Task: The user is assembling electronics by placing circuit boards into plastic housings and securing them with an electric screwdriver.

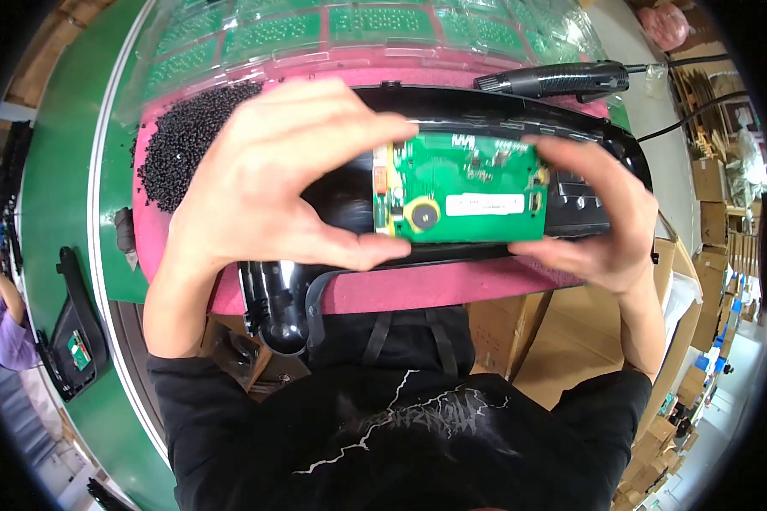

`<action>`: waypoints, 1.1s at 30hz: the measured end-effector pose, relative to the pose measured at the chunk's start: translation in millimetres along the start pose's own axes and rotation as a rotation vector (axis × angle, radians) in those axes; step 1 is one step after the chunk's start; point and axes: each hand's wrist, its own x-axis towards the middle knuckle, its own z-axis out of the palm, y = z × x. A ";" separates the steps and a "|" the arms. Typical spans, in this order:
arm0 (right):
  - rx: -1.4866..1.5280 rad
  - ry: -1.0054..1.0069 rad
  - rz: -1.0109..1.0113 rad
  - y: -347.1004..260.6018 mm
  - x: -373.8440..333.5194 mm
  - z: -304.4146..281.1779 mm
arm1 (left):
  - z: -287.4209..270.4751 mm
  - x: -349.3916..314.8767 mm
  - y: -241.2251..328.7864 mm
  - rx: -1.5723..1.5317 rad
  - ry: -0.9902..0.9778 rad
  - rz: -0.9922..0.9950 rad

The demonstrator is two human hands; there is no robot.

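Observation:
Between my two hands is a green circuit board [486, 226] with a white label, a round dark component and connectors on its left edge. My left hand [281, 175] pinches its left end, thumb below and fingers above. At the other end, the thumb and fingertips of my right hand [601, 209] hold the right corners. Directly beneath the board lies a long curved black plastic housing [268, 285], partly hidden by my hands and the board. Whether the board touches the housing, I cannot tell.
A heap of small black screws or pellets [183, 145] lies on the pink mat [435, 285]. Clear trays of green boards [298, 30] stand behind. A black electric screwdriver [562, 81] with a cable lies at the back right. Left, another housing [75, 298] lies near a person's arm [10, 294].

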 end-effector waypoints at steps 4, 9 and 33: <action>0.097 -0.139 0.140 -3.5 -18.4 15.0 | 9.1 -6.1 -3.8 -0.140 -0.150 -0.097; 0.189 -0.128 0.310 10.0 -20.1 38.9 | 18.6 -6.8 -6.9 -0.015 -0.327 -0.400; 0.130 -0.147 0.430 19.8 -15.3 56.3 | 25.6 -3.2 -14.3 0.091 -0.331 -0.444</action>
